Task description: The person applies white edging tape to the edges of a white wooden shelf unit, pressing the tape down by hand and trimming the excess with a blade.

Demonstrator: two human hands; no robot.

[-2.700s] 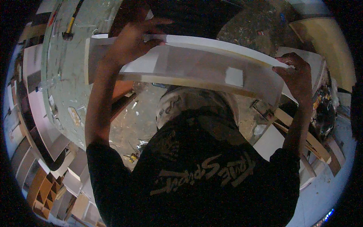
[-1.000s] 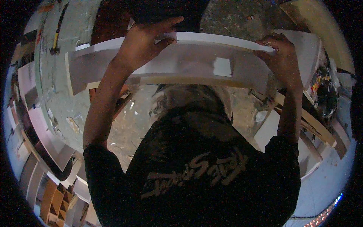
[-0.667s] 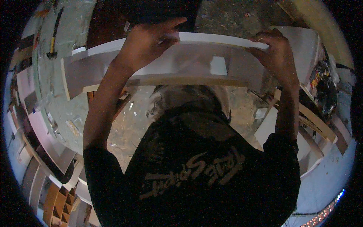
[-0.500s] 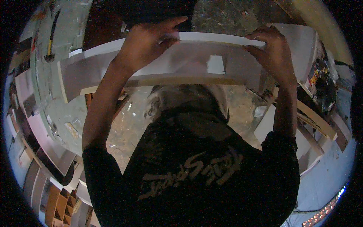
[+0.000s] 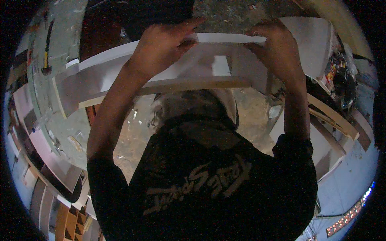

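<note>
A long, shallow, white-faced panel piece (image 5: 90, 86) with raw tan edges lies across in front of me, above my lap. Along its far edge runs a narrow white edging strip (image 5: 221, 37). My left hand (image 5: 163, 48) pinches the strip between thumb and fingers, its index finger stretched out beyond the edge. Towards the panel's right end, my right hand (image 5: 275, 50) grips the strip between thumb and bent fingers. The strip's tip shows just inside that grip. Whether the strip is fixed to the edge between my hands, I cannot tell.
A hammer-like tool (image 5: 46, 60) with a yellow and black handle lies on the greenish surface at the left. A light panel (image 5: 307, 44) stands at the far right, beside a dark bag of clutter (image 5: 343, 82). Wooden strips (image 5: 331, 118) lean at the right.
My right hand has shifted left along the strip, and my left hand slightly right, so they are closer together. The view has turned a little, moving the panel left in the picture.
</note>
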